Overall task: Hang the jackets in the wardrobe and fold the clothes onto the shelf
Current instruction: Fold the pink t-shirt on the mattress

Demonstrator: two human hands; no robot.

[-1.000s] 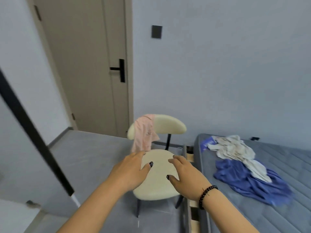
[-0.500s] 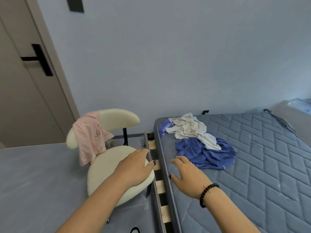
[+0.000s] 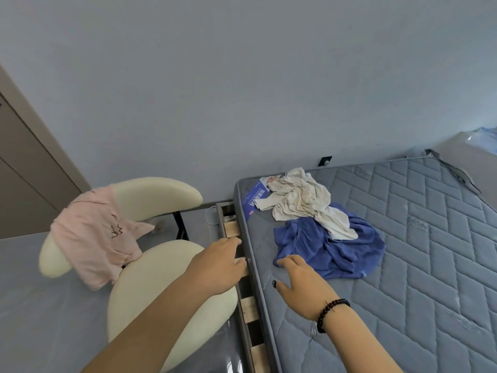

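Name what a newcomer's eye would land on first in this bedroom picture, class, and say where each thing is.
The crumpled blue garment on the grey mattress, with a cream garment heaped partly on it. Next, the pink top draped over the cream chair at left. Both hands reach forward, the right hand nearest the blue cloth.

The cream garment (image 3: 301,200) hides part of the blue garment (image 3: 330,246).

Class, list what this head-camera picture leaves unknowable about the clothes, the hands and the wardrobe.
1. Wardrobe and shelf: outside the head view, so nothing is known of them.
2. Blue garment: the cream garment covers its top, and crumpling hides what kind it is.
3. Left hand: seen from the back, so its fingertips are hidden.
4. Pink top: its far side is behind the chair.
5. Blue label: print too small to read.
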